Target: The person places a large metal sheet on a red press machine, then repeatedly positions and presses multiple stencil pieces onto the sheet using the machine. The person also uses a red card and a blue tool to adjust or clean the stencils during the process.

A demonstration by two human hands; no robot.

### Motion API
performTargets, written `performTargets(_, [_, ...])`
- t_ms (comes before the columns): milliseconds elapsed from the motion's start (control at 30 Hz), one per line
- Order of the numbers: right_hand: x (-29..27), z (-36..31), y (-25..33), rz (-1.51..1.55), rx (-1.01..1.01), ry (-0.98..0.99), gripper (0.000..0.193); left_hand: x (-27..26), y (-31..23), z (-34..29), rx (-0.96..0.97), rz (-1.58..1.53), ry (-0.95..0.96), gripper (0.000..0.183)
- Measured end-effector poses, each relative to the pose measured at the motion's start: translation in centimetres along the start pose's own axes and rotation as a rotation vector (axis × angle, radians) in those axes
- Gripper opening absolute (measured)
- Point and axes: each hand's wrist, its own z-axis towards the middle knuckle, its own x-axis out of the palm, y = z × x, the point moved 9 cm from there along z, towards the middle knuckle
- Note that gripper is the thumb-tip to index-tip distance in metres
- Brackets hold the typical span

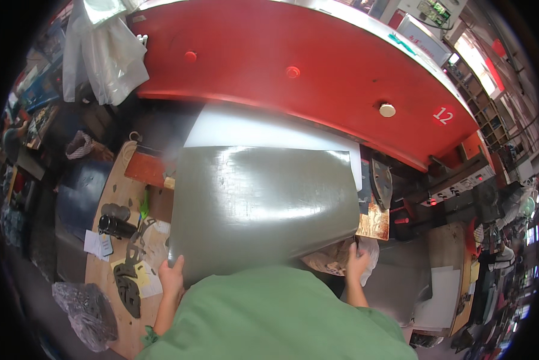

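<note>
A large, glossy grey-olive sheet [251,204] spans the space in front of me, its far part lying over a white board [269,127]. My left hand [172,279] is closed on its near left corner, with the thumb on top. On the near right side, my right hand [357,264] has its fingers closed at the sheet's edge, which curves upward there. A clear plastic bag [371,255] with brown material lies just by the right hand, partly under the sheet. The sheet hides whatever is below its middle.
A red machine beam [317,78] crosses the far side. On the left, a wooden table [110,198] holds a black cylinder [117,227], papers and several dark cut pieces [127,289]. At right are a dark sole-shaped piece [381,183], a yellowish plate [374,222] and a control panel [458,183].
</note>
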Motion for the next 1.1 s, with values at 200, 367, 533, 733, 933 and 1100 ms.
performTargets(200, [12.0, 0.7, 0.1, 0.791, -0.238, 0.319, 0.058, 0.1, -2.2, 2.1, -0.037, 0.184, 0.062, 0.027])
performTargets(367, [3.7, -1.4, 4.2, 0.327, -0.060, -0.056, 0.067, 1.1, -5.5, 7.9, 0.066, 0.171, 0.065, 0.032])
performTargets(533, [-3.3, 3.8, 19.7, -0.130, -0.176, -0.191, 0.070, 9.8, -13.8, 18.2, 0.073, -0.031, 0.337, 0.048])
performTargets(733, [-2.5, 15.8, 34.9, -0.090, -0.375, -0.200, 0.075, 19.3, -30.1, 30.4, 0.307, -0.054, 0.036, 0.068])
performTargets(933, [-3.9, -1.1, 15.4, 0.028, -0.485, -0.487, 0.073, 4.4, -12.5, 19.6, 0.834, 0.168, -0.256, 0.061])
performTargets(1100, [7.3, -1.4, 2.8, 0.497, -0.080, 0.012, 0.079, 8.6, 2.5, 20.2, 0.498, 0.472, 0.186, 0.085])
